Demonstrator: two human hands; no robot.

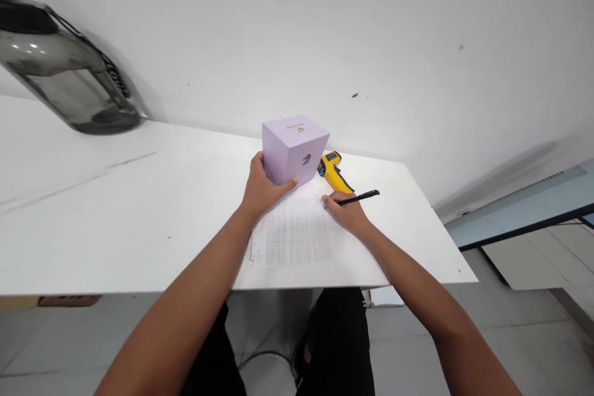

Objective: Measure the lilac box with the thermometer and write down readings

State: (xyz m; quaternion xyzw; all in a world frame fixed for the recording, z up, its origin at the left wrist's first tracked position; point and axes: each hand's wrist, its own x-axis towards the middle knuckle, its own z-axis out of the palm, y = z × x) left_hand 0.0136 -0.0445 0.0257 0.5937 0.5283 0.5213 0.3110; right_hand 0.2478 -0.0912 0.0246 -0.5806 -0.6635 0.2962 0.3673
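One lilac box (290, 151), left fingers (257, 164) clasping it; right fingers (330, 200) pinching a black pen (364, 197) over written paper (292, 235).

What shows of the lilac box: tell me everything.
The lilac box looks like smooth cardboard, with a gold mark and lettering on top and a dark purple emblem on one side. It appears closed. The left hand holds it low, thumb on the emblem side. It sits toward the back of the white table, left of the yellow device; any tilt is unclear.
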